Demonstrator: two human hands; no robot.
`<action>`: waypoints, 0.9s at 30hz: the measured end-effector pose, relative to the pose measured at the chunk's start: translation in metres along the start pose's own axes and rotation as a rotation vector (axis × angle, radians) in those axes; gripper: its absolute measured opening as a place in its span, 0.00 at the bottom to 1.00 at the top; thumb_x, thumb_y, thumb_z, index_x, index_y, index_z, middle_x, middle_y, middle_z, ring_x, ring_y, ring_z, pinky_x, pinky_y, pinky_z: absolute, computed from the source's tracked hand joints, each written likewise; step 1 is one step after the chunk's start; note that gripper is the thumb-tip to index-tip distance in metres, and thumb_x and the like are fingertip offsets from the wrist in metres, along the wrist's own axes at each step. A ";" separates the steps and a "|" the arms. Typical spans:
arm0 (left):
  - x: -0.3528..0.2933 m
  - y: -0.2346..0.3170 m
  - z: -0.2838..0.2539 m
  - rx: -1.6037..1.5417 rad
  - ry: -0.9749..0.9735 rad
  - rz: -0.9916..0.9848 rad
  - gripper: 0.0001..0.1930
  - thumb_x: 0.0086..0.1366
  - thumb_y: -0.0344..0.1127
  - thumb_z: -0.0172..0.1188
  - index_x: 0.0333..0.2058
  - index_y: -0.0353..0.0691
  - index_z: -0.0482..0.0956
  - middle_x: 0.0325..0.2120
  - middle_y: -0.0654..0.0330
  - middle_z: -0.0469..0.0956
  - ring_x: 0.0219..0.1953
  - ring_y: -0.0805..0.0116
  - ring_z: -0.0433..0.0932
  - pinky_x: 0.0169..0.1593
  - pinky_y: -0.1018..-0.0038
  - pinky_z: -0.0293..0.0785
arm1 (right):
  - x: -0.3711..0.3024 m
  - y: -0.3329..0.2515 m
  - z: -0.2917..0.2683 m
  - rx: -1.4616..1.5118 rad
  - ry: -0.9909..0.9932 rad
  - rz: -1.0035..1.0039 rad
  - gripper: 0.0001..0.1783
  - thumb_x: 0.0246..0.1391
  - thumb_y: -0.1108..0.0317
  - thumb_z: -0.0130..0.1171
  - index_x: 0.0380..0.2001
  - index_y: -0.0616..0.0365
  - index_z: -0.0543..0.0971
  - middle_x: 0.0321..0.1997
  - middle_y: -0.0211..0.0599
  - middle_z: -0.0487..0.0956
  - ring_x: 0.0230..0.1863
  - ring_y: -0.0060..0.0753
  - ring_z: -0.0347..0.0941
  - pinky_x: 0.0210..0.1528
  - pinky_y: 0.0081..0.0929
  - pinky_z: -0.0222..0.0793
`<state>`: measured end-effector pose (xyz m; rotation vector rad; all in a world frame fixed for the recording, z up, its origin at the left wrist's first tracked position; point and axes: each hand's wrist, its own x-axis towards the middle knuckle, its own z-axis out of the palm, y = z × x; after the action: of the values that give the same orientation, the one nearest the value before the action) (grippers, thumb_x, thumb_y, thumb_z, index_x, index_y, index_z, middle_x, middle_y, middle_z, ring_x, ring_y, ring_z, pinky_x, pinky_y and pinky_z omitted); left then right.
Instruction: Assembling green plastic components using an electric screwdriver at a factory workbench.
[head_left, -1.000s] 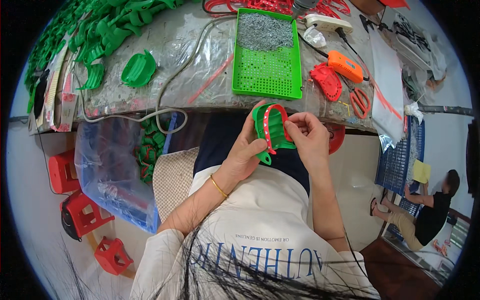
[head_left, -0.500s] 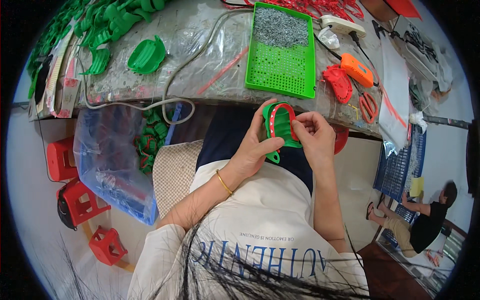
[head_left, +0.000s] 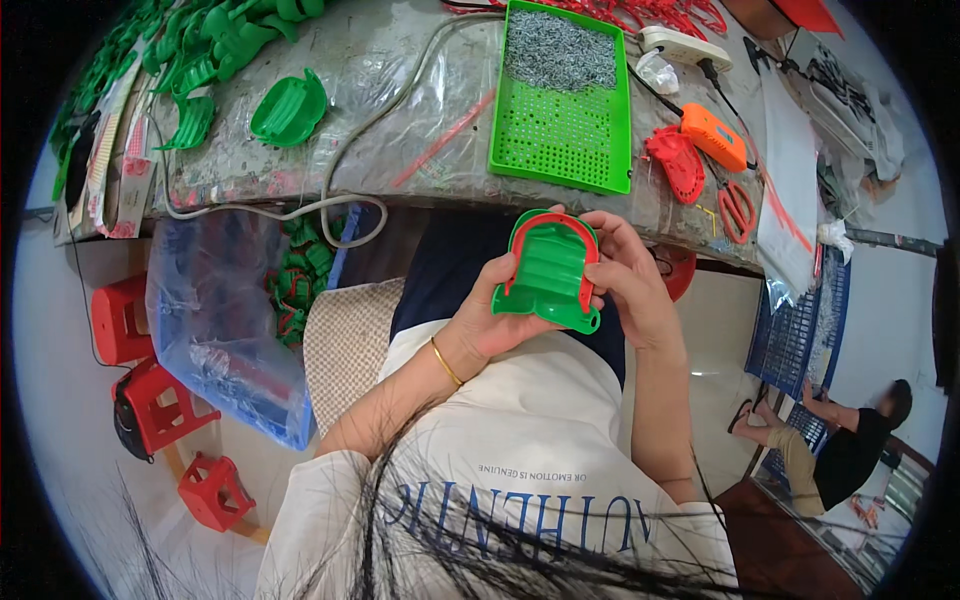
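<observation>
Over my lap, my left hand (head_left: 490, 315) grips a green moulded plastic shell (head_left: 552, 255), its thumb on the left rim and its other fingers underneath. The shell has a ribbed inside, now turned up towards me, and a small ring at its lower right corner. A red U-shaped plastic strip (head_left: 556, 217) lies along the inside of its rim. At the right edge, my right hand (head_left: 635, 285) is closed, thumb on the strip's right arm; some of its fingertips are hidden behind the shell.
On the bench ahead stands a green perforated tray (head_left: 560, 150) with small metal pieces. Right of it are a red plastic part (head_left: 678, 165), an orange tool (head_left: 714, 137) and scissors (head_left: 738, 212). Loose green shells (head_left: 290, 108) lie left. A lined blue crate (head_left: 230, 350) is below; a person (head_left: 850, 450) sits right.
The shell has turned from nearly edge-on to showing its inside, with the ring now at the lower right. My right hand has shifted slightly, remaining at the right rim.
</observation>
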<state>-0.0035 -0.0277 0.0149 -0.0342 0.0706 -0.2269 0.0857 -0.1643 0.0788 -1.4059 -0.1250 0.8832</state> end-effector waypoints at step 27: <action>-0.004 0.010 -0.004 0.098 0.092 -0.017 0.44 0.48 0.51 0.67 0.63 0.59 0.56 0.55 0.56 0.68 0.49 0.47 0.73 0.52 0.49 0.70 | 0.012 -0.010 -0.007 0.061 -0.184 0.064 0.26 0.47 0.74 0.57 0.52 0.59 0.66 0.45 0.34 0.71 0.33 0.19 0.70 0.32 0.18 0.69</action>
<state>-0.0055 -0.0168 0.0108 0.0736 0.1507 -0.2486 0.1021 -0.1619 0.0810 -1.2761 -0.1913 1.0605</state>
